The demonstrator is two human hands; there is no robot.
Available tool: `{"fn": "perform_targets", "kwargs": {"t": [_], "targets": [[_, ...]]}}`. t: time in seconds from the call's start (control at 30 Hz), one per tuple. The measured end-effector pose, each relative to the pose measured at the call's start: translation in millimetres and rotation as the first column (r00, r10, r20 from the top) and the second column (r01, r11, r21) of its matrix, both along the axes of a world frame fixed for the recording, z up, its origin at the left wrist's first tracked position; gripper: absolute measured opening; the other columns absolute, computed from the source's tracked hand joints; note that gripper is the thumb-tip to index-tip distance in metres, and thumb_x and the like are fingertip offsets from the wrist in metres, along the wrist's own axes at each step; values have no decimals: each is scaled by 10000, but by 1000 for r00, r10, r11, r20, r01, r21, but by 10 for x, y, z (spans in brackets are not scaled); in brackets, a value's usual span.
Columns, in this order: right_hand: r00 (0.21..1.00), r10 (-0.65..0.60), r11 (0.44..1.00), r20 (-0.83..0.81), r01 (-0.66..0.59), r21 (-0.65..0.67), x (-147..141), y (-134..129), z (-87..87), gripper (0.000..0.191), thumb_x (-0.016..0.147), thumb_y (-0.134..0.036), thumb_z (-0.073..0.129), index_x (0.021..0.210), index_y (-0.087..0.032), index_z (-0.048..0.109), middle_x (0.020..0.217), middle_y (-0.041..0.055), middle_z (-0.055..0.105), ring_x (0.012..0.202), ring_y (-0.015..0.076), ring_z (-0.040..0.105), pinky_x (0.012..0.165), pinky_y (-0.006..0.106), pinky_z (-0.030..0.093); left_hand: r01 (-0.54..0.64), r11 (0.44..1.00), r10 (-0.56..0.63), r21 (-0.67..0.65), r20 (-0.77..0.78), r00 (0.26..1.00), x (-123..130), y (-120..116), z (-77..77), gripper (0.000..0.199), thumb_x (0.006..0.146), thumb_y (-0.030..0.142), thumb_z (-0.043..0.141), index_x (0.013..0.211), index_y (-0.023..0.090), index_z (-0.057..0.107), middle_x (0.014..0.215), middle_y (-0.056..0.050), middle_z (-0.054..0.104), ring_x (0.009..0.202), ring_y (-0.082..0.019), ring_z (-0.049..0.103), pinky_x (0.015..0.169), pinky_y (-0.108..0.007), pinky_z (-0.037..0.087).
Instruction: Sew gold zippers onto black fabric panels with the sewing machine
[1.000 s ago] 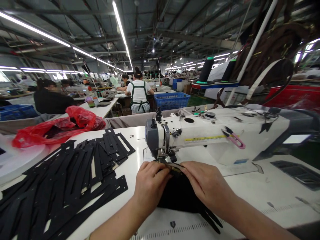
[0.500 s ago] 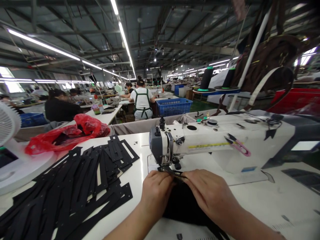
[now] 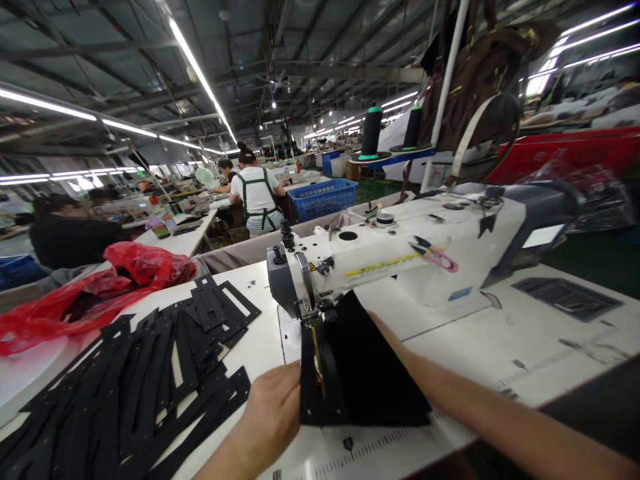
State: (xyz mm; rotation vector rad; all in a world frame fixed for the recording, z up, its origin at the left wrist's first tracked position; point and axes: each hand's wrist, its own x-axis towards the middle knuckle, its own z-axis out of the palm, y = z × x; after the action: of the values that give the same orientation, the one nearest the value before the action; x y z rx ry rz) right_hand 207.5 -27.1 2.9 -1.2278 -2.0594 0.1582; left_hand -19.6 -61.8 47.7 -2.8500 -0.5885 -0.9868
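A black fabric panel point(image 3: 373, 373) lies under the needle area of the white sewing machine point(image 3: 380, 260). Along its left side runs a black strip with a slot, and a gold-toothed zipper point(image 3: 317, 363) shows in that slot. My left hand point(image 3: 275, 407) grips the strip's left edge, its fingers curled and their tips partly hidden. Behind the raised right side of the panel, my right hand point(image 3: 383, 330) is mostly out of sight; only the wrist area and forearm show, so its fingers cannot be made out.
Many black slotted strips point(image 3: 150, 380) lie overlapping on the table at left, beside a red plastic bag point(image 3: 145, 273). Pink-handled thread snips point(image 3: 435, 255) rest against the machine. Thread cones point(image 3: 371, 133) stand behind it. Co-workers sit farther off near a blue basket point(image 3: 323, 200).
The panel now lies spread, with its zipper strip facing up. My left hand has moved down and left to its edge; my right hand has gone behind the fabric. The view has turned right.
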Motion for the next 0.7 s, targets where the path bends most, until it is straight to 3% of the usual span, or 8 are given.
{"fn": "perform_targets", "kwargs": {"t": [0.07,0.13,0.23,0.33,0.43,0.6,0.7], "targets": [[997,-12,996,-75,6,-89,334,206,-41,279,918,-332,451,1094,-149,567,1090,82,593,994,211,560,874,427,441,52,998,-55,-23,-116,992,-17,-116,-77,241,870,55,354,1013,118,538,884,-126,657,870,-192,632,842,-334,515],[989,-17,984,-148,-10,-177,487,336,-102,304,933,-276,367,1126,-141,560,1028,82,636,964,190,587,867,389,457,50,995,-62,-81,-162,985,-10,-179,-124,261,855,48,340,990,125,550,888,-120,654,889,-194,624,886,-359,494],[968,-40,958,-248,-33,-284,480,401,-179,371,926,-298,293,1125,-154,573,981,59,669,910,169,622,827,314,489,-25,980,4,-199,-105,995,30,-134,-157,314,814,44,332,1002,149,560,930,-108,636,890,-194,605,873,-395,487],[947,-83,938,-310,-31,-345,433,388,-206,409,912,-360,288,1080,-161,603,1054,63,650,995,188,596,884,323,456,-194,947,166,-255,-130,978,99,27,-205,351,801,48,344,1069,143,550,1028,-124,610,1000,-234,553,878,-449,464],[934,-107,925,-341,-33,-380,449,370,-207,417,889,-381,298,1065,-169,612,1089,67,633,1044,208,565,910,338,426,-321,909,278,-266,-187,942,171,165,-280,353,773,64,382,1069,141,560,1100,-125,593,1137,-276,466,972,-533,358],[936,-69,901,-346,-91,-424,458,368,-187,393,761,-267,454,1133,-183,550,834,19,655,738,186,604,685,308,464,-388,885,320,-258,-268,909,228,204,-303,362,688,99,458,1020,137,594,1073,-108,601,1119,-290,460,1049,-550,221],[942,-29,896,-335,-125,-426,466,392,-135,258,676,-193,473,897,-198,606,767,1,623,737,185,578,715,314,441,-409,875,335,-259,-284,898,234,198,-253,339,645,111,475,951,134,620,1008,-101,612,1060,-283,483,1062,-533,197]]}}
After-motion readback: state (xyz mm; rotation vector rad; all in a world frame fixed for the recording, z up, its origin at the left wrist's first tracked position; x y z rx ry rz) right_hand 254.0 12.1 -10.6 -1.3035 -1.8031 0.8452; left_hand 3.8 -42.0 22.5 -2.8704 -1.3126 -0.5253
